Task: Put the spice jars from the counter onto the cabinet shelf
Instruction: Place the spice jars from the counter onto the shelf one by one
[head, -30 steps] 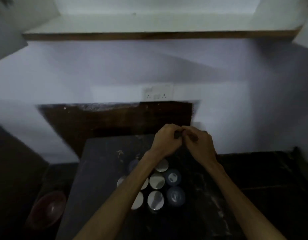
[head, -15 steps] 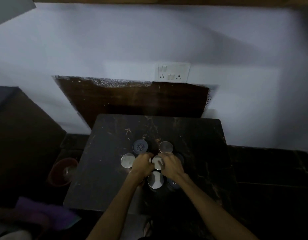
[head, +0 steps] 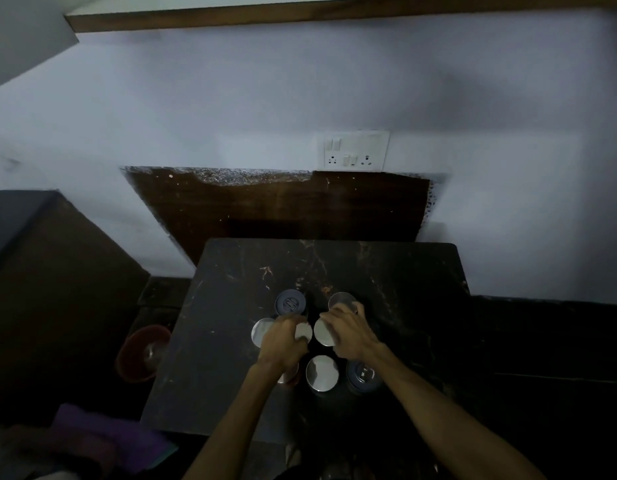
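From the head view I look down on a dark counter with a cluster of jars standing upright near its middle, all seen lid-on. Both my hands are down among them. My left hand curls over a steel-lidded jar in the middle of the cluster, fingers wrapped round its top, so I read it as gripping that jar. My right hand curls over the neighbouring steel jar just to the right, fingers bent round its far side, gripping it too. Around them stand a blue-lidded jar at the far left, a steel one at the far right, another steel one to the left, a steel one on the near side and a second blue lid near right. The shelf runs along the top of the frame, well above the counter. I judge these jars rigid and light, but the polished lids look slippery, so I would hold each by its body below the lid, not by the lid alone, in case a lid sits loose. They stand packed close, so lifting straight up should avoid knocking the neighbours. A red bowl sits low to the left, off the counter.
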